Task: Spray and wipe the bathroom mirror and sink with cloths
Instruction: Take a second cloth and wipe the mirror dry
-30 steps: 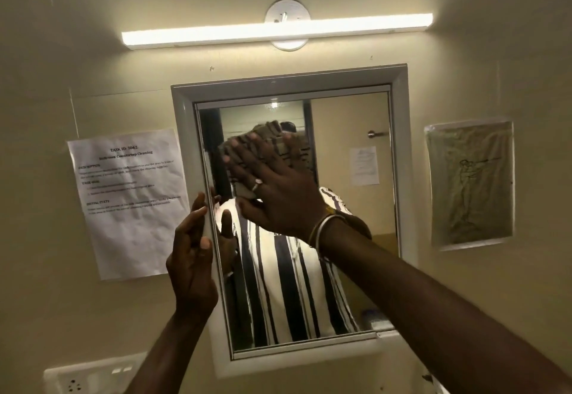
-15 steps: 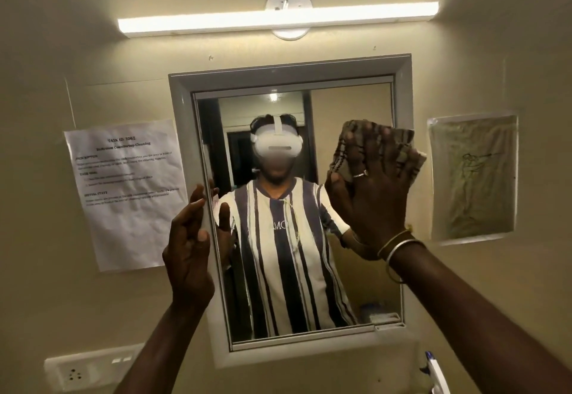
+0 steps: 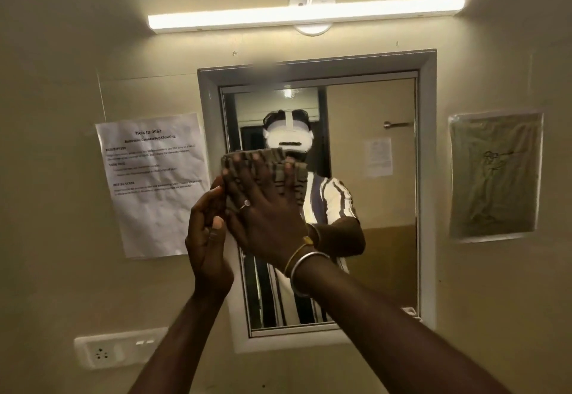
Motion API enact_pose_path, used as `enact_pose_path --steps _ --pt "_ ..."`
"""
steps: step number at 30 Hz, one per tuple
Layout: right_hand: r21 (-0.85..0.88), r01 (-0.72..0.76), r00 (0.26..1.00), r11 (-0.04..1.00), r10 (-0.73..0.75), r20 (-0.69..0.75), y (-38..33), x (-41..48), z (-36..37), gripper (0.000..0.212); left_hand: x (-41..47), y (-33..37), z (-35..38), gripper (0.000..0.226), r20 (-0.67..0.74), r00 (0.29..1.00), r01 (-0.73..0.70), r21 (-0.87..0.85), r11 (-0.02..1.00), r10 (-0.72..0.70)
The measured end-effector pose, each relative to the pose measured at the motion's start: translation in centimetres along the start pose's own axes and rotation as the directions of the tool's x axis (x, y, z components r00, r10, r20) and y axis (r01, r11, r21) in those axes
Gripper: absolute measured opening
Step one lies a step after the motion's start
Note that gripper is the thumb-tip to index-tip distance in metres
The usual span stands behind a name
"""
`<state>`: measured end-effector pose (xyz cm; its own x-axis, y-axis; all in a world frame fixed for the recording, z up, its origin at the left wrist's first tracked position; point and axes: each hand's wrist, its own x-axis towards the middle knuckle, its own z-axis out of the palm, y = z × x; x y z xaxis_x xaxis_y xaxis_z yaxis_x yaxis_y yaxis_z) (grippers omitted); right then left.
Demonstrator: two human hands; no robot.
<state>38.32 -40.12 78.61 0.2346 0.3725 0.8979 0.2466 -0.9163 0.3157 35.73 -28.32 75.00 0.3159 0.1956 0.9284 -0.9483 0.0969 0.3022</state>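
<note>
Flanking the mirror (image 3: 371, 208): a printed notice (image 3: 154, 183) is hanging on the wall to its left and a sheet in a plastic sleeve (image 3: 495, 177) to its right. A tube light (image 3: 306, 15) is glowing above, and a wall socket (image 3: 120, 350) is sitting at lower left. Both forearms are crossing in front of the lower glass and blocking part of the reflection. Right hand (image 3: 263, 211), wearing a ring and bangles (image 3: 306, 259), is lying flat with fingers spread and straight, pressing the cloth (image 3: 298, 183) against the upper left of the glass. The cloth is folded into a striped pad, its long axis running left to right, and is covering the reflected person's neck and chest. Left hand (image 3: 207, 238) is standing upright at the frame's left edge, fingers nearly straight, gripping nothing; contact with frame or cloth: cannot tell. The mirror is hanging with its long axis vertical
</note>
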Motion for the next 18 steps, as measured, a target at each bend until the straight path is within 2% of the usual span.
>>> enact_pose_path --steps 4,6,8,11,15,18 --pt "-0.037 0.113 0.993 0.993 -0.113 0.015 1.0 -0.4 -0.1 0.069 0.0 -0.1 0.0 0.043 -0.050 0.999 0.002 0.012 1.000 -0.001" --pt "-0.050 0.213 0.977 0.976 -0.211 0.039 2.7 -0.9 -0.3 0.068 0.0 -0.1 0.2 0.040 -0.041 0.999 0.005 0.012 1.000 -0.005" --pt "-0.068 0.250 0.967 0.966 -0.247 0.059 4.5 -1.7 -0.7 0.069 -0.1 -0.2 0.2 0.042 -0.019 1.000 0.009 0.019 1.000 -0.008" --pt "-0.077 0.148 0.989 0.986 -0.149 0.003 7.7 -3.8 -1.7 0.068 -0.2 -0.1 0.7 0.044 0.037 0.999 0.004 0.001 1.000 -0.004" --pt "-0.125 -0.093 0.994 0.988 0.085 -0.075 12.9 -7.7 -2.5 0.074 -0.3 0.1 0.9 0.044 0.077 0.997 0.016 -0.022 1.000 -0.014" --pt "-0.177 -0.245 0.970 0.953 0.241 -0.045 16.1 -10.7 -2.9 0.077 -0.3 -0.6 0.4 0.044 0.053 0.998 0.016 0.009 1.000 -0.017"
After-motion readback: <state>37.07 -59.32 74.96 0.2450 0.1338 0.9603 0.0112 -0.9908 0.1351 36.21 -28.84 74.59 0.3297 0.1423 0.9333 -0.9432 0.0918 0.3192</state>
